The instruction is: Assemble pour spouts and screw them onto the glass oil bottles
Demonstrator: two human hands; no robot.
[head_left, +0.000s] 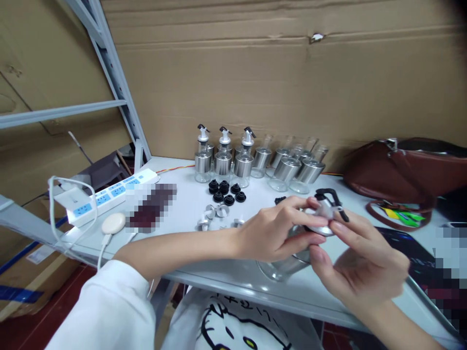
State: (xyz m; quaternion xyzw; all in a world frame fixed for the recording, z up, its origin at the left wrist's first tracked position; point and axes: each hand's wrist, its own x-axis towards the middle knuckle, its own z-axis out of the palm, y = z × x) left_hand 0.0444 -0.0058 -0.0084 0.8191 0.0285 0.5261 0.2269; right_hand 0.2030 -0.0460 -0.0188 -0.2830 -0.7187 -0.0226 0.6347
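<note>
Low over the front of the table a glass oil bottle (279, 270) with a metal sleeve is tilted, its neck hidden behind my fingers. At its top is a silver pourer cap (324, 214) with a black flip spout. My left hand (280, 231) is closed, its fingers pinching the cap's rim from the left. From the right, my right hand (365, 257) is closed on the same cap with thumb and fingers. Several black stoppers (229, 200) and silver cap parts (222, 211) lie left of my hands.
Bottles with pourers (223, 163) and tilted-looking bottles without them (286, 170) stand along the cardboard wall. A brown bag (408, 170) is at the right. On the left are a power strip (116, 194) and a white round charger (113, 223) with cables.
</note>
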